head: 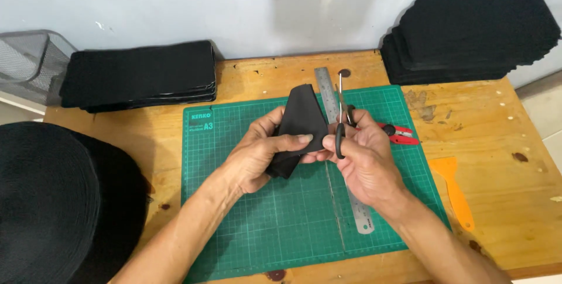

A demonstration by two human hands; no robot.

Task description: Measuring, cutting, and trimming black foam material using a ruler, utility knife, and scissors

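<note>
My left hand point(257, 152) pinches a folded piece of black fabric point(300, 120) and holds it up over the green cutting mat point(246, 214). My right hand point(366, 155) grips black-handled scissors point(339, 121), blades pointing up and away beside the right edge of the fabric. The fingertips of both hands meet at the fabric's lower right edge. A steel ruler point(328, 94) lies on the mat under my right hand, running from the mat's top edge to its lower part.
Red-handled snips point(401, 135) lie on the mat right of my hand. An orange scraper point(453, 187) rests on the wooden table point(497, 138). Black fabric stacks sit at back left point(140, 73) and back right point(474, 32). A large black webbing roll point(52, 202) fills the left; a mesh basket point(26, 56) is behind.
</note>
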